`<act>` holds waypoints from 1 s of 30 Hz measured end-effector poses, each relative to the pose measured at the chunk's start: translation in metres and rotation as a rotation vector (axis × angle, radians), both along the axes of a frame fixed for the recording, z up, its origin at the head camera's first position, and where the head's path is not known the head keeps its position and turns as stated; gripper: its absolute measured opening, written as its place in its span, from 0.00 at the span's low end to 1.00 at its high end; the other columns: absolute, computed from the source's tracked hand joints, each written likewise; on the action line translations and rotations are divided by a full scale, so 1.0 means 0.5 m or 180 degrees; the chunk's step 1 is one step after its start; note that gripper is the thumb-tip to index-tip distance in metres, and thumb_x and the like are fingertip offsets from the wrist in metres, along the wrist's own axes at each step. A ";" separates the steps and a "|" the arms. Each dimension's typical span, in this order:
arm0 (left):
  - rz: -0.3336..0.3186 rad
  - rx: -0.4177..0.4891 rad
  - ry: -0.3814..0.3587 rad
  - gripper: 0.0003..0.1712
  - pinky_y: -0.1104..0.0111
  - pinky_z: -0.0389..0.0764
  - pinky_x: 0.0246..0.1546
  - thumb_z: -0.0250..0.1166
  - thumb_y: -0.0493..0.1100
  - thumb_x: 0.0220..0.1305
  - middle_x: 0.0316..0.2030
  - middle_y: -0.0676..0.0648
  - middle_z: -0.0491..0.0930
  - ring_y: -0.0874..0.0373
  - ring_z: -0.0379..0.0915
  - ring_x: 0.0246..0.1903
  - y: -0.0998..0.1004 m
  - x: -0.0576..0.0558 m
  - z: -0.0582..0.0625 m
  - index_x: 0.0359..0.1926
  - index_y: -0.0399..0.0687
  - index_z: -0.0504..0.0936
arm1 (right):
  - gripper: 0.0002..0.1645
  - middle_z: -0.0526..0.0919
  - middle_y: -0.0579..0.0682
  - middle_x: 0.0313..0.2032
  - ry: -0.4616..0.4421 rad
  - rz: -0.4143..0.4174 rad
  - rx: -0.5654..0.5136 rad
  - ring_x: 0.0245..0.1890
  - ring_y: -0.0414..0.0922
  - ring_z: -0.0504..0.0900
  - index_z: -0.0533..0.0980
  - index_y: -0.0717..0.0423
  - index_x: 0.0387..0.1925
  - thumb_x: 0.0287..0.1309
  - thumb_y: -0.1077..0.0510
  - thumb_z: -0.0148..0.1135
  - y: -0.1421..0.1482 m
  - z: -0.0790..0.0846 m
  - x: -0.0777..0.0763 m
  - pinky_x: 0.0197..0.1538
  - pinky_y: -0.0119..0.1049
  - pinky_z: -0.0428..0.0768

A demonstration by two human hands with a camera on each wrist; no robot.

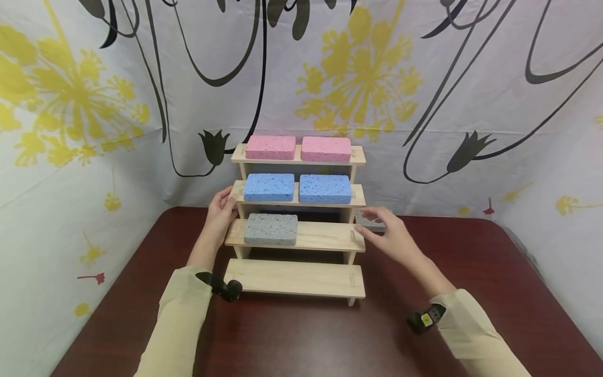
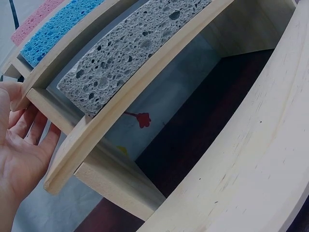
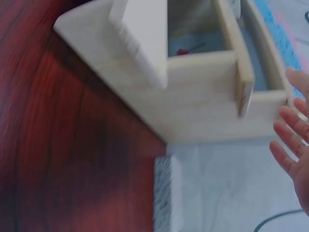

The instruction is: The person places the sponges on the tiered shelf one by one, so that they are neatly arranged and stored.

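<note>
A four-tier wooden display stand (image 1: 292, 277) is on the table. My left hand (image 1: 221, 209) holds its left end at the tier with the blue sponges; in the left wrist view the thumb is at the plank's end and the fingers (image 2: 36, 128) reach behind. A grey sponge (image 1: 270, 229) lies on the left half of the tier below. Near the stand's right end my right hand (image 1: 388, 233) is raised, its fingers (image 3: 289, 130) apart and holding nothing. Another grey sponge (image 1: 372, 224) lies on the table behind that hand, partly hidden.
Two pink sponges (image 1: 270, 147) are on the top tier, two blue sponges (image 1: 325, 189) on the tier below. The dark red table (image 1: 292, 340) ends at a white patterned cloth (image 1: 282, 104) behind and at the sides.
</note>
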State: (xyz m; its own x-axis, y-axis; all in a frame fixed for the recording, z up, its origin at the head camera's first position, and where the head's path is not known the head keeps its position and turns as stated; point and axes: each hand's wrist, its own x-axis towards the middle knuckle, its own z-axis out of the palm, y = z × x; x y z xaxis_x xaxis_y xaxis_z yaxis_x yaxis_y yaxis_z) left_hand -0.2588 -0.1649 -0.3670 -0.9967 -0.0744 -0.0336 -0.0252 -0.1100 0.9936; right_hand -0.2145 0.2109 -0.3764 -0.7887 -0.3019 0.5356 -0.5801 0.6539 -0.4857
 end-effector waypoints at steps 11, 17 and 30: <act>0.0064 -0.0018 0.0073 0.28 0.58 0.57 0.67 0.43 0.39 0.70 0.68 0.40 0.53 0.50 0.55 0.65 -0.011 -0.003 0.007 0.68 0.41 0.49 | 0.34 0.71 0.64 0.52 -0.0855 -0.0568 -0.0009 0.54 0.59 0.69 0.63 0.62 0.60 0.58 0.48 0.58 0.067 -0.070 -0.062 0.51 0.57 0.71; 0.0064 -0.0046 0.0100 0.28 0.58 0.59 0.67 0.44 0.40 0.70 0.68 0.40 0.54 0.50 0.56 0.65 -0.012 -0.006 0.002 0.68 0.41 0.50 | 0.38 0.66 0.69 0.57 -0.1122 -0.0537 0.0166 0.58 0.64 0.63 0.59 0.67 0.62 0.58 0.50 0.59 0.079 -0.107 -0.098 0.56 0.62 0.66; 0.0064 -0.0046 0.0052 0.28 0.56 0.58 0.67 0.45 0.41 0.70 0.68 0.39 0.54 0.48 0.55 0.65 0.003 0.000 -0.008 0.68 0.41 0.50 | 0.47 0.50 0.71 0.66 -0.1333 -0.0661 0.1366 0.64 0.73 0.44 0.53 0.62 0.67 0.54 0.44 0.60 0.086 -0.153 -0.149 0.60 0.69 0.53</act>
